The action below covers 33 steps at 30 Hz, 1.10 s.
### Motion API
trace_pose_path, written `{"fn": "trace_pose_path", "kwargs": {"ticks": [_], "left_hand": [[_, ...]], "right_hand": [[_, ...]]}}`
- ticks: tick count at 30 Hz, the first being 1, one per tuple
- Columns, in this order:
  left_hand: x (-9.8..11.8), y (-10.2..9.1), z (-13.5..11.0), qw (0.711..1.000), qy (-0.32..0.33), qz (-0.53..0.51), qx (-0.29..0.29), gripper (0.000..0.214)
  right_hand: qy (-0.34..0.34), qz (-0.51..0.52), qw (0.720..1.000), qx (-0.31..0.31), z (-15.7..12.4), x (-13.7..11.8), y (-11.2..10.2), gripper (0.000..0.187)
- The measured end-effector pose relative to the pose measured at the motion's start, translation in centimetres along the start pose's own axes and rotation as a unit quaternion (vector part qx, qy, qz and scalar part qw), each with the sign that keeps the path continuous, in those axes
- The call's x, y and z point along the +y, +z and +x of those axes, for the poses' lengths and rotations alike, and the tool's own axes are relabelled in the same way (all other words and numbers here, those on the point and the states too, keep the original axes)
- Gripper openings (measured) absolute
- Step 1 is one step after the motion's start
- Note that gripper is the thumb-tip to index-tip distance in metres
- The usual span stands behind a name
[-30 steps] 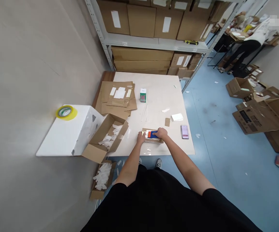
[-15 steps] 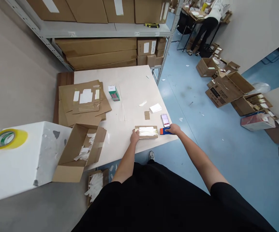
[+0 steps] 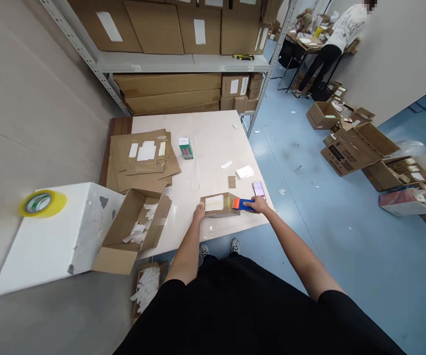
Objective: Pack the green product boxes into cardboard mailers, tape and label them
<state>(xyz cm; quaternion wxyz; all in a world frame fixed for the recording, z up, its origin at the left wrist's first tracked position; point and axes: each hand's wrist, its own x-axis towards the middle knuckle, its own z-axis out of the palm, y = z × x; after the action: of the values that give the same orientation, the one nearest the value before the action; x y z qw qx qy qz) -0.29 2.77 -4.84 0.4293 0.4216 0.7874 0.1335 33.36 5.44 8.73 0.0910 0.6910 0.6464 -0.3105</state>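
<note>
A small brown cardboard box (image 3: pixel 221 212) with a white label on top rests near the table's front edge. My left hand (image 3: pixel 198 212) grips its left end, with the fingers partly hidden. In my right hand (image 3: pixel 259 204) is a blue scraper-like tool (image 3: pixel 245 204) with an orange head. Its head is at the right end of the box, over the label side; whether it touches, I cannot tell. Just beyond my right hand lies a phone (image 3: pixel 258 189). A small cardboard piece (image 3: pixel 231 182) and a white stack of paper (image 3: pixel 245 171) lie behind the box.
Flattened cardboard (image 3: pixel 124 165) and a green box (image 3: pixel 185 148) are on the white table (image 3: pixel 213 133). At left, an open carton (image 3: pixel 114 231) holds white scraps, beside a white block with yellow tape (image 3: pixel 55 203). A shelf (image 3: pixel 153 63) stands behind. A person (image 3: pixel 331 52) works far right.
My right hand has brought the blue tool leftward to the box's right end. The box now sits turned, showing more of its front side. The camera view has shifted too.
</note>
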Motion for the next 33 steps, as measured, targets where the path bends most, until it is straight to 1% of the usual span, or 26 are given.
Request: {"fn": "trace_pose_path", "kwargs": {"ticks": [1,3,6,7,9,10,12,15,19,21,23,26,30,32,33], "left_hand": [[-0.4,-1.0,0.2,1.000,-0.011,-0.007,0.010,0.058],[-1.1,-2.8,0.5,0.999,-0.029,-0.024,0.035,0.060],[-1.5,-4.9,0.3,0.996,-0.013,-0.058,0.070,0.057],[-1.6,-5.3,0.1,0.995,0.011,-0.075,0.068,0.056],[-1.7,-6.0,-0.4,0.986,0.100,-0.131,0.027,0.059],[-1.8,-6.2,-0.6,0.984,0.115,-0.138,0.014,0.060],[-1.9,-6.5,-1.0,0.982,0.115,-0.150,0.008,0.061],[-1.9,-6.6,-1.4,0.985,0.086,-0.147,0.022,0.060],[-0.9,-5.8,-1.4,0.992,0.037,-0.115,0.044,0.059],[-0.2,-5.0,-1.7,0.994,0.010,-0.097,0.058,0.058],[0.5,-4.2,-2.1,0.994,-0.006,-0.081,0.069,0.057],[0.9,-3.3,-2.8,0.995,-0.018,-0.062,0.081,0.055],[0.8,-3.1,-3.2,0.994,-0.010,-0.047,0.101,0.055],[0.7,-3.1,-3.1,0.994,0.000,-0.040,0.101,0.055],[0.7,-3.1,-3.0,0.994,0.003,-0.035,0.100,0.055]], "right_hand": [[-0.011,-0.004,1.000,0.002,0.0,-2.0,-0.1,0.046],[-0.054,-0.021,0.998,0.001,0.2,-6.4,-0.2,0.048],[-0.082,-0.059,0.995,-0.009,0.7,-13.1,0.4,0.053],[-0.090,-0.072,0.993,-0.015,0.8,-15.1,0.7,0.056],[-0.111,-0.100,0.989,-0.013,1.1,-18.6,1.3,0.059],[-0.119,-0.113,0.986,-0.013,1.2,-19.9,1.5,0.060],[-0.129,-0.133,0.983,-0.012,1.5,-21.8,1.8,0.058],[-0.122,-0.144,0.982,-0.023,1.9,-23.0,1.7,0.055],[-0.120,-0.140,0.982,-0.028,2.7,-22.4,1.2,0.059],[-0.125,-0.137,0.982,-0.032,3.2,-21.5,0.9,0.060],[-0.133,-0.135,0.981,-0.041,3.6,-20.0,0.3,0.062],[-0.126,-0.137,0.982,-0.039,4.1,-16.1,-1.4,0.060],[-0.080,-0.150,0.985,-0.021,4.2,-8.7,-4.4,0.047],[-0.059,-0.153,0.986,-0.015,4.0,-5.6,-5.2,0.044],[-0.054,-0.154,0.987,-0.012,4.0,-4.6,-5.3,0.044]]}}
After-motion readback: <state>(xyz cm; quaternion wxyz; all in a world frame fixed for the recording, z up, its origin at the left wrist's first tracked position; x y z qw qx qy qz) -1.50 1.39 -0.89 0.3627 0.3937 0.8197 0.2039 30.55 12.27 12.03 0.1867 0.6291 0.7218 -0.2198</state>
